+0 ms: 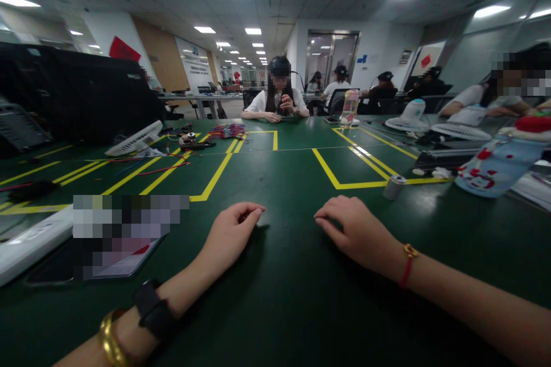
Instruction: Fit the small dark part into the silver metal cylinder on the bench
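Note:
My left hand [232, 232] rests on the green table [284, 183], fingers curled into a loose fist with nothing visible in them. A black watch and a gold bangle sit on that wrist. My right hand [355, 229] lies palm down a short way to the right, fingers bent and together, touching the tabletop and holding nothing. A red cord bracelet circles that wrist. The nearest object is a small silver cylinder [394, 186] lying beyond my right hand.
Yellow tape lines [340, 183] mark boxes on the table. A phone [116, 264] lies at my left. Small white fans [135, 139] and coloured wires [230, 129] lie further back. A patterned bottle [495, 169] stands at right. A person [279, 97] sits opposite; others work nearby.

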Demonstrator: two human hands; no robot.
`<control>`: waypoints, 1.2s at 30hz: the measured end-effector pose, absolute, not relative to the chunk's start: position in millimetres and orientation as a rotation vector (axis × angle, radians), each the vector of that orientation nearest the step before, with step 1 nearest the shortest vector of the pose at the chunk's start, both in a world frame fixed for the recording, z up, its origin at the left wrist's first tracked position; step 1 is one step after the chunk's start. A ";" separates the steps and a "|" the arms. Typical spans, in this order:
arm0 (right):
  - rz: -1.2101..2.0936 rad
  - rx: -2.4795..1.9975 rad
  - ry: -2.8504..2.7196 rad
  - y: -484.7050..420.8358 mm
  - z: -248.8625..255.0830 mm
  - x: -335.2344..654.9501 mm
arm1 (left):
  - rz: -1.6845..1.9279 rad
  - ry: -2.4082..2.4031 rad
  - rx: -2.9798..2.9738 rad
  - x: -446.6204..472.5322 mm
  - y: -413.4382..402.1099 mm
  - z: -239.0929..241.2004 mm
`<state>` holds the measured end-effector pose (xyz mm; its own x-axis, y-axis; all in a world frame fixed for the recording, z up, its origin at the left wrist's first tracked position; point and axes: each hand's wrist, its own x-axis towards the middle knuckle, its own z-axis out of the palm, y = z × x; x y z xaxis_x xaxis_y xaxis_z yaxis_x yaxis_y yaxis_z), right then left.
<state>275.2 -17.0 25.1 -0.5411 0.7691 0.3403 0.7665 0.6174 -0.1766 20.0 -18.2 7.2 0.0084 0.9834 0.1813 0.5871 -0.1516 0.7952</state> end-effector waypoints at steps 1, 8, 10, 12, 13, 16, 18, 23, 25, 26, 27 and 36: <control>-0.063 -1.322 -2.391 -9.0 31.6 289.0 | 1.016 1.613 1.781 20.2 -18.3 7.5; -0.438 -2.140 -1.946 40.5 60.9 385.6 | 1.010 1.629 1.774 21.2 -18.3 7.9; -0.380 -2.169 -1.944 45.5 62.1 398.0 | 1.001 1.626 1.776 20.7 -18.3 7.7; -0.359 -2.189 -1.915 47.4 63.2 404.2 | 0.994 1.619 1.781 20.2 -18.3 7.5; -0.355 -2.202 -1.897 47.8 64.0 406.2 | 0.989 1.613 1.782 20.1 -18.3 7.5; -0.331 -2.242 -1.871 48.5 66.6 411.1 | 0.981 1.610 1.782 20.0 -18.5 7.3; -0.295 -2.257 -1.882 49.2 68.2 414.5 | 0.979 1.616 1.783 20.2 -18.8 7.2; -0.252 -2.282 -1.886 51.0 71.7 421.1 | 0.978 1.620 1.789 20.4 -19.1 7.5; -0.237 -2.296 -1.886 51.9 72.1 423.1 | 0.988 1.612 1.786 20.2 -19.1 7.5; -0.226 -2.302 -1.890 52.3 72.0 424.0 | 0.991 1.610 1.783 20.0 -19.1 7.5; -0.216 -2.307 -1.895 52.8 71.6 424.8 | 0.993 1.609 1.780 19.9 -19.1 7.5; -0.245 -2.313 -1.873 53.3 65.8 423.1 | 0.975 1.617 1.797 19.8 -18.5 6.7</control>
